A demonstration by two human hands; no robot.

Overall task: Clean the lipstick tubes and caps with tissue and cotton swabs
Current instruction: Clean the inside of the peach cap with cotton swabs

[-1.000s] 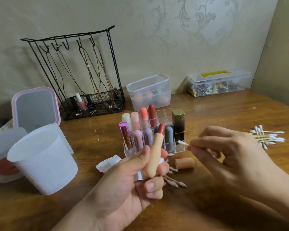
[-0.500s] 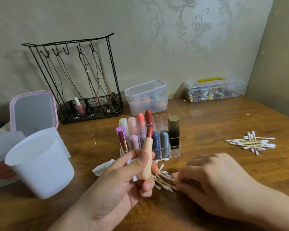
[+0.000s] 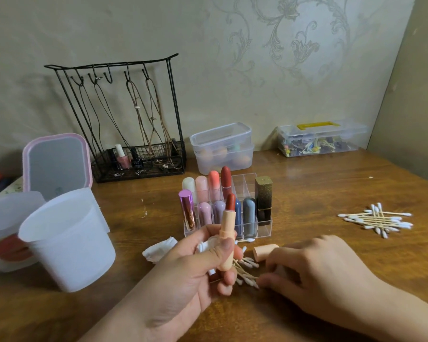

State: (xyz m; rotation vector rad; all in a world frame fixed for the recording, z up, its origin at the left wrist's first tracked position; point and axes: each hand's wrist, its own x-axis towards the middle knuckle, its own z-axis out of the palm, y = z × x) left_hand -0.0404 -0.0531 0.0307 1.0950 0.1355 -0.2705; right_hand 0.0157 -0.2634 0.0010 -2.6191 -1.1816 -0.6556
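Note:
My left hand point(image 3: 190, 272) grips an uncapped peach lipstick tube point(image 3: 227, 243) upright, its dark red tip exposed, with a bit of white tissue point(image 3: 205, 245) tucked behind it. The tube's peach cap point(image 3: 263, 251) lies on the table just right of it. My right hand point(image 3: 316, 272) rests low on the table, fingertips at the small heap of used cotton swabs point(image 3: 245, 270); whether they still pinch a swab is hidden. A clear organizer point(image 3: 245, 183) behind holds several capped lipsticks.
A crumpled tissue point(image 3: 158, 249) lies left of my left hand. Clean swabs point(image 3: 378, 219) lie in a pile at the right. A white cup point(image 3: 67, 243) and pink mirror point(image 3: 57, 164) stand left; a wire rack point(image 3: 134, 119) and two clear boxes point(image 3: 223, 149) point(image 3: 319, 139) line the wall.
My right hand came down from beside the lipstick tip, carrying a swab to the used heap on the table. My left hand kept its hold on the tube and dropped slightly.

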